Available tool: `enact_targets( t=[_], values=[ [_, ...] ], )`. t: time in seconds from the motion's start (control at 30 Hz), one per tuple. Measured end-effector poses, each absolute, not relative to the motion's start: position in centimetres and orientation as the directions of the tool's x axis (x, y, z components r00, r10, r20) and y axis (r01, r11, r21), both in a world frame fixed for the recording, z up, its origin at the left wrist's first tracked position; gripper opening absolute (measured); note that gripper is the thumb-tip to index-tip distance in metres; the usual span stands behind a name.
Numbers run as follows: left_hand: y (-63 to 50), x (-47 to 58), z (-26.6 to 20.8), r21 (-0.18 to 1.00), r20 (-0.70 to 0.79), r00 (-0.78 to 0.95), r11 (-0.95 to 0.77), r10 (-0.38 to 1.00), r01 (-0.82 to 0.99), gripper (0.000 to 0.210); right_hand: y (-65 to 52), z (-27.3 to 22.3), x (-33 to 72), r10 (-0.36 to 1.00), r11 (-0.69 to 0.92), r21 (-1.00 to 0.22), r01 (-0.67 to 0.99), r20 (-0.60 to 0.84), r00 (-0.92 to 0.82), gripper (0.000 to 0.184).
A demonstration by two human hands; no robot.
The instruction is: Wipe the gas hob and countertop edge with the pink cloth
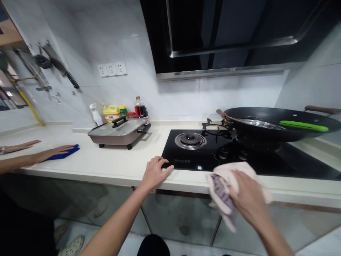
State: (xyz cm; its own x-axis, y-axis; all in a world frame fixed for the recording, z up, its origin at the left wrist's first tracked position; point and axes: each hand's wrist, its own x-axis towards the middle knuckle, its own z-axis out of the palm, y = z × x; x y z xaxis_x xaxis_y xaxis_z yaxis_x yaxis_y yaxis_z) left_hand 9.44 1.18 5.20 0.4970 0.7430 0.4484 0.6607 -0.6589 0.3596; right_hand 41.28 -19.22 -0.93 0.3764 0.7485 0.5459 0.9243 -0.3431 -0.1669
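My right hand (247,193) presses a pale pink cleaning cloth (239,168) against the front edge of the stove and counter, and part of the cloth hangs over the edge. The hand is slightly blurred. My left hand (156,172) rests on the white counter (119,160) at the front left corner of the black gas stove (197,161), its fingers spread and nothing in them. Behind my hands, one burner (190,140) on the stove has no pot support on it. A pot support (217,128) lies toward the back of the stove.
A large black wok (271,133) with a green-handled utensil (303,126) sits on the right burner. Left stands an electric pan (119,133) before several bottles. Another person's hand (57,153) lies on a blue cloth (65,153). The range hood (226,35) overhangs the stove.
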Motion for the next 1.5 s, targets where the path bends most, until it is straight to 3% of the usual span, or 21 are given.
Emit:
enact_targets(
  t=[0.1,0.2,0.33,0.53,0.67,0.77,0.87,0.97,1.1,1.27,1.4,1.5],
  values=[
    [1.3,9.4,5.0,0.327,0.458,0.503,-0.665,0.733,0.671,0.033,-14.0,1.1,34.2,0.871,-0.216,-0.258,0.942,0.385,0.305,0.063],
    [1.5,9.3,5.0,0.300,0.468,0.511,-0.674,0.721,0.675,0.032,-9.4,4.2,31.1,0.966,-0.006,-0.359,0.933,0.238,0.098,0.068],
    [1.7,9.1,5.0,0.296,0.482,0.511,-0.681,0.712,0.670,0.029,-6.4,6.7,32.3,0.978,0.049,-0.382,0.923,0.206,0.033,0.065],
    [1.7,9.0,4.9,0.333,0.454,0.510,-0.670,0.730,0.663,0.031,-11.8,5.6,39.4,0.958,-0.074,-0.390,0.918,0.228,0.174,0.064],
    [1.4,9.0,5.0,0.349,0.452,0.517,-0.677,0.727,0.648,0.033,-17.1,3.7,46.7,0.907,-0.067,-0.427,0.902,0.350,0.234,0.058],
    [1.3,9.1,5.0,0.351,0.453,0.515,-0.677,0.728,0.647,0.032,-19.4,2.3,52.7,0.865,-0.254,-0.385,0.887,0.320,0.387,0.059],
    [1.2,9.1,5.0,0.345,0.455,0.517,-0.678,0.726,0.649,0.031,-20.4,1.8,57.5,0.735,-0.521,-0.341,0.783,0.288,0.614,0.066],
    [1.2,9.1,4.8,0.341,0.472,0.513,-0.685,0.717,0.644,0.031,-20.5,2.5,60.4,0.645,-0.659,-0.269,0.702,0.278,0.712,0.063],
    [1.2,9.1,4.7,0.338,0.508,0.502,-0.698,0.700,0.631,0.030,-18.5,4.0,61.5,0.605,-0.690,-0.246,0.681,0.322,0.728,0.062],
    [1.3,9.2,4.7,0.341,0.531,0.493,-0.706,0.689,0.620,0.028,-13.1,5.1,61.4,0.552,-0.747,-0.300,0.593,0.219,0.805,0.060],
    [1.3,9.3,4.7,0.345,0.535,0.486,-0.704,0.691,0.621,0.026,-11.6,6.1,61.8,0.648,-0.684,-0.338,0.647,0.126,0.751,0.054],
    [1.2,9.3,4.7,0.338,0.533,0.489,-0.704,0.691,0.625,0.027,-12.6,7.1,62.0,0.740,-0.586,-0.400,0.705,0.092,0.666,0.065]
  ],
)
